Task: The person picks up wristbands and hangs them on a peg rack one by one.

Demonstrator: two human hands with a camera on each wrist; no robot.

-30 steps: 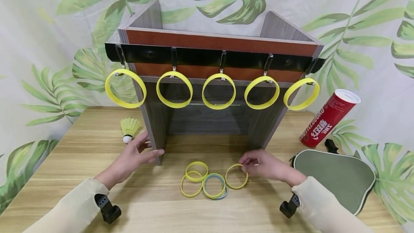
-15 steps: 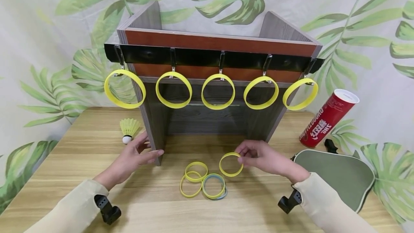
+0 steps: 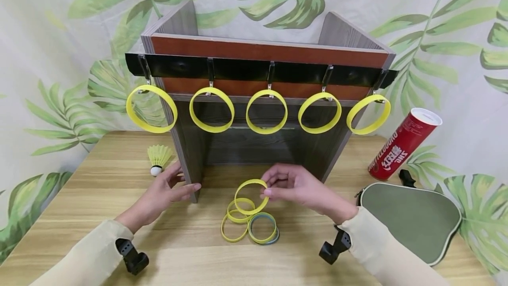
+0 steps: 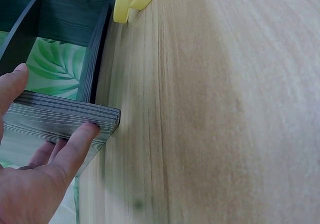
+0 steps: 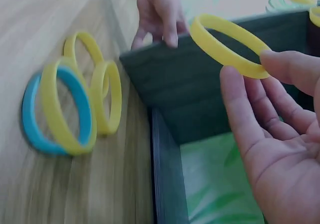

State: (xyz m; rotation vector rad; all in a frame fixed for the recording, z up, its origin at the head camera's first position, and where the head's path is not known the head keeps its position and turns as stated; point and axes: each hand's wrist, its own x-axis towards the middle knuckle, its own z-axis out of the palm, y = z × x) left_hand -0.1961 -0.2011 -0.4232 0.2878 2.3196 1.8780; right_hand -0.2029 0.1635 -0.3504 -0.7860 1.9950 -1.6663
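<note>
Below centre of the head view, the right hand [image 3: 295, 186] pinches a yellow wristband [image 5: 215, 50] clear of the loose wristbands [image 5: 50, 99]; left of centre, the left hand [image 3: 162, 193] grips the grey side panel [image 3: 188, 162]. Carrying appears underway; next probably calls for raising it to a hook [image 3: 271, 73].

On this person I see long, plain sleeves of pale cream colour: the left sleeve [image 3: 85, 255] at the lower left of the frame, the right sleeve [image 3: 390, 248] at the lower right. Each wrist carries a small black device, the left device [image 3: 132, 257] and the right device [image 3: 335, 245], both rather blocky.
</note>
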